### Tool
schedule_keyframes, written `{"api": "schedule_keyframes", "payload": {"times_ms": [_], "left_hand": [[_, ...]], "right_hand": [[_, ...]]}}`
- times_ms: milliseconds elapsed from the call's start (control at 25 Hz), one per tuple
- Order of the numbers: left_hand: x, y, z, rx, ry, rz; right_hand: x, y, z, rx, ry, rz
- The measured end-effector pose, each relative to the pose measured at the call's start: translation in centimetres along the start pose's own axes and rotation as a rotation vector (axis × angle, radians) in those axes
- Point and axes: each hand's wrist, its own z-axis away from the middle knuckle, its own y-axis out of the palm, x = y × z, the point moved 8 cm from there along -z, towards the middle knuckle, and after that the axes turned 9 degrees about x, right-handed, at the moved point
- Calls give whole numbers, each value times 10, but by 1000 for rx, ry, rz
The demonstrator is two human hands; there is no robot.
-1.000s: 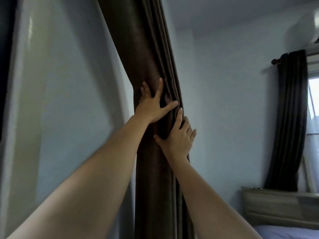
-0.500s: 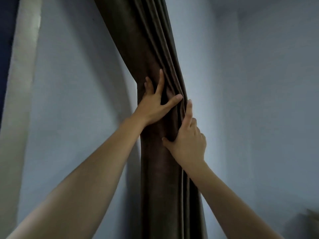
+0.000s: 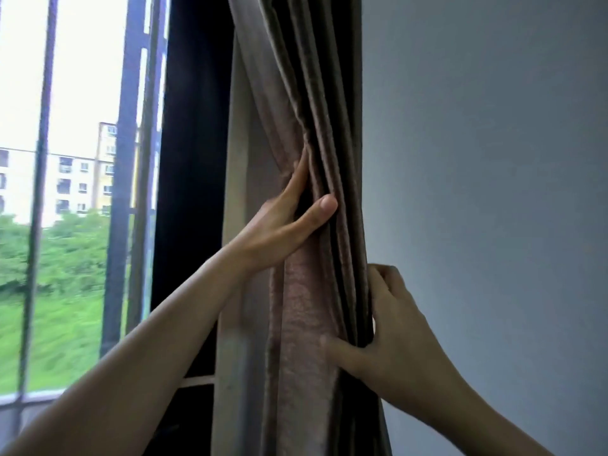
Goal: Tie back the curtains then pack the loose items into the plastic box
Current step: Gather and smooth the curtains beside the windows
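A brown curtain (image 3: 309, 311), gathered into a tight bunch of folds, hangs down the middle of the view beside the window. My left hand (image 3: 279, 225) is on its left side, fingers tucked into a fold and thumb pressed across the front, so it grips the cloth. Lower down, my right hand (image 3: 391, 327) grips the bunch from its right edge, thumb on the front and curled fingers wrapped round behind. No tie-back and no plastic box are in view.
A window (image 3: 75, 159) with dark vertical bars fills the left, showing trees and buildings outside. A dark window frame (image 3: 190, 192) stands just left of the curtain. A plain grey wall (image 3: 487, 192) takes up the right side.
The view has swung left, bringing the bright window in. My right hand has dropped lower and moved to the curtain's right edge, fingers now curled behind. My left hand stays at the gathered folds.
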Motion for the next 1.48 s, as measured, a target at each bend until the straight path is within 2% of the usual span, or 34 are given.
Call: {"api": "schedule_keyframes", "payload": {"times_ms": [120, 240, 320, 440, 560, 800, 960, 1040, 1120, 1320, 1480], "left_hand": [[6, -31, 43, -10, -67, -38], [11, -35, 42, -14, -45, -53], [11, -44, 46, -29, -30, -25], [3, -71, 80, -67, -6, 22], [0, -102, 113, -112, -49, 44], [-17, -156, 138, -271, -192, 46], [-11, -180, 137, -411, -436, -58], [2, -177, 148, -431, -522, -113], [21, -156, 163, -356, -542, -82], [78, -74, 220, -193, -601, 11], [99, -3, 253, -126, -752, 156]], "right_hand": [[39, 40, -1, 138, -91, -312], [34, 40, -11, 68, -166, -665], [21, 39, -21, -13, -150, -720], [31, 52, -33, -42, -158, -818], [50, 54, -52, -68, -210, -818], [89, 39, -107, -57, -249, -947], [91, 27, -133, -62, -204, -963], [83, 38, -129, 11, -156, -941], [68, 63, -113, 84, -129, -904], [21, 143, -53, 312, -57, -909], [-16, 200, 5, 493, 42, -906]]}}
